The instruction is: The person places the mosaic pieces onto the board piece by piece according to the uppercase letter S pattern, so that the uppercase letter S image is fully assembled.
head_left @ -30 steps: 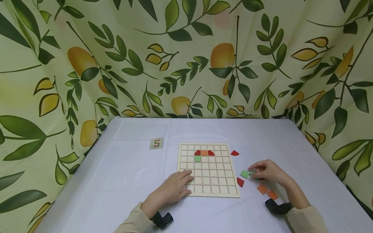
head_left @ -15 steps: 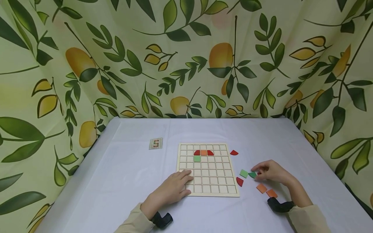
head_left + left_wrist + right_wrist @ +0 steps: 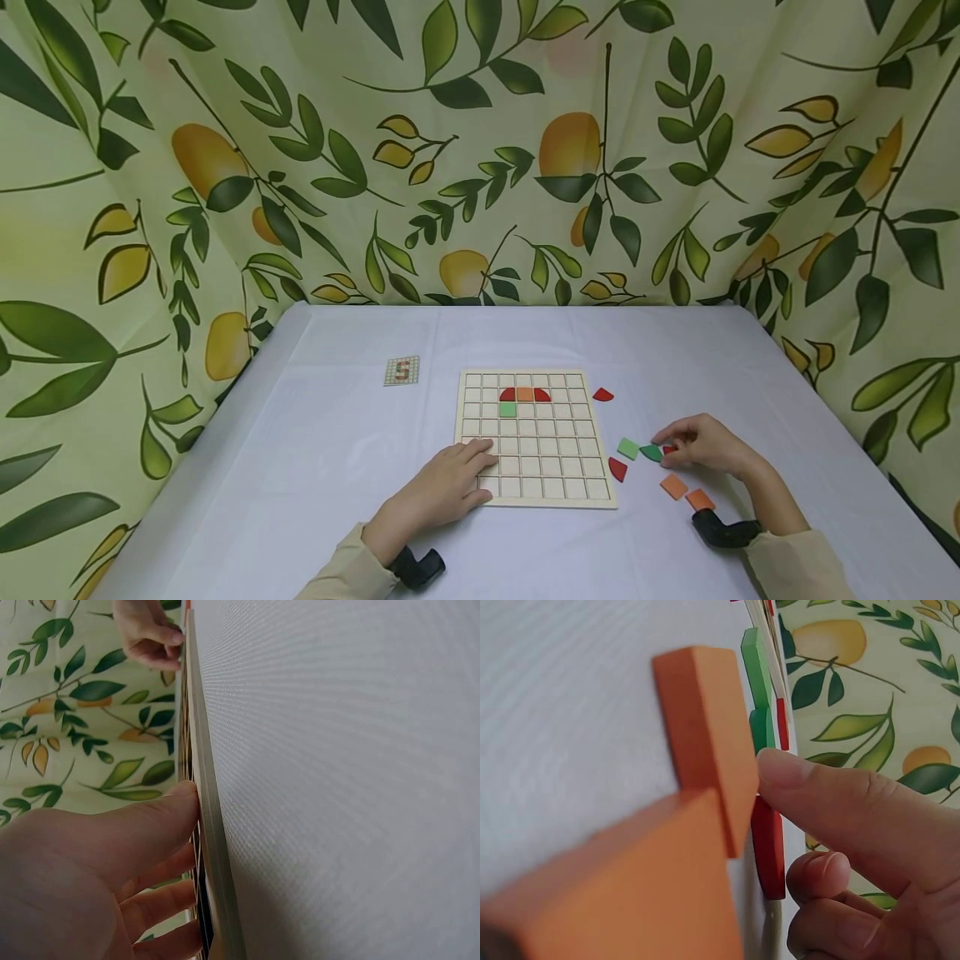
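Note:
My left hand (image 3: 444, 483) rests on the left edge of a pale wooden grid board (image 3: 555, 450), the thumb (image 3: 161, 821) on its near border. On the board, an orange square (image 3: 525, 394) sits between two red quarter-rounds, above a light green square (image 3: 507, 409). To the right of the board, my right hand (image 3: 708, 446) pinches a red piece (image 3: 769, 851), partly hidden by the fingers. A dark green quarter-round (image 3: 650, 453) lies just left of the fingertips, beside another light green square (image 3: 627, 448).
Two orange squares (image 3: 673, 486) lie in front of my right hand. Loose red quarter-rounds lie near the board's right edge, one far (image 3: 603, 394) and one near (image 3: 617, 469). A small pattern card (image 3: 402, 371) lies at the back left of the white-covered table (image 3: 337, 433).
My right hand has shifted slightly right, uncovering the dark green quarter-round and showing the red piece between its fingers. The left hand stays in place on the board.

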`<state>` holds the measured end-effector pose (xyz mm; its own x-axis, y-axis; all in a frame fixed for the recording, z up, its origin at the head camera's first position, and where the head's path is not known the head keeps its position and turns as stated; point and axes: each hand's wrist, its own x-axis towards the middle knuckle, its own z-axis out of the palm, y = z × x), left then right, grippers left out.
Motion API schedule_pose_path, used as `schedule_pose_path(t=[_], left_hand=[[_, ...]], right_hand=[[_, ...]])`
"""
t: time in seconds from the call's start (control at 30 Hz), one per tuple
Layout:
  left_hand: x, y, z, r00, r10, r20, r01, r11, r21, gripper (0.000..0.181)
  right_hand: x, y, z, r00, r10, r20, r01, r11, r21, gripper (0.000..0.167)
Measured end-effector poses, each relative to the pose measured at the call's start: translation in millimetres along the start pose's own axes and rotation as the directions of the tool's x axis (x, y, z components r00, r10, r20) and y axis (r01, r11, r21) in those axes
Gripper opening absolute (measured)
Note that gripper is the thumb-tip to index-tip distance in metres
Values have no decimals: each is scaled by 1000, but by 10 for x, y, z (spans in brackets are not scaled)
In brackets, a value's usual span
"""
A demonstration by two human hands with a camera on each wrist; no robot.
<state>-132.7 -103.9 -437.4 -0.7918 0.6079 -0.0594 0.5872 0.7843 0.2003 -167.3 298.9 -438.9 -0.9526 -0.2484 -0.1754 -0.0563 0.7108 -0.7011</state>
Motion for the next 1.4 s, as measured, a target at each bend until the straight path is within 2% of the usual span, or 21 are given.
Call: schedule_pose_path(t=[0.23,0.67,1.4], left_hand=[[0,-1,2,1000,-8,8,9,1000,-14,48],[-4,8,4,1000,-3,-9,3,1000,-5,47],[-1,-3,17,1000,0,-13,-1,1000,-2,51]], right_hand=[[-3,-3,6,1000,15,-11,-15,1000,-3,28],[9,6,-21,1000,-15,-10,15,1000,-4,30],[75,-122,65,999,-19,-31,21,998,62,29]])
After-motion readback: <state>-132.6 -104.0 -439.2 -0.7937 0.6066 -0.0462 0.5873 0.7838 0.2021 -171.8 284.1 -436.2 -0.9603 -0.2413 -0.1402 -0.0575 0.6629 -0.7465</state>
